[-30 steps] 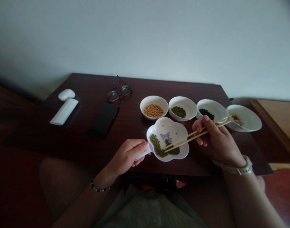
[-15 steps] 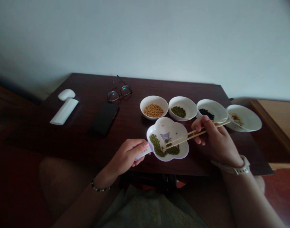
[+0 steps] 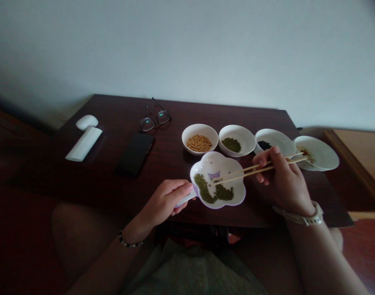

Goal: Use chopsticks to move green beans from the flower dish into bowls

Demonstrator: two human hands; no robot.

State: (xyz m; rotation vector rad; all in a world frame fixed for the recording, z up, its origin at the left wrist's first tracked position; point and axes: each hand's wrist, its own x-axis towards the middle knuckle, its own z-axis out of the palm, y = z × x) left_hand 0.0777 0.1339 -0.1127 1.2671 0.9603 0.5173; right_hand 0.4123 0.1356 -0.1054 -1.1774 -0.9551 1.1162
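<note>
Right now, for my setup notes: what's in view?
white wall: 1, white, behind table
dark wooden table: 1, dark brown, centre
wire eyeglasses: 1, black, far side
smartphone: 1, black, left of bowls
oblong bar: 1, white, table's left
rounded object: 1, white, beyond bar
bowl of yellow beans: 1, white, row's first
bowl of green beans: 1, white, second
bowl of black beans: 1, white, third
shallow bowl with reddish residue: 1, white, fourth
flower-shaped dish: 1, white with purple, before bowls
mung beans: many, green, in dish
bamboo chopsticks: 1 pair, tan, over dish
left hand: 1, on dish handle
right hand: 1, holding chopsticks
wristband: 1, white, right wrist
bead bracelet: 1, dark, left wrist
</note>
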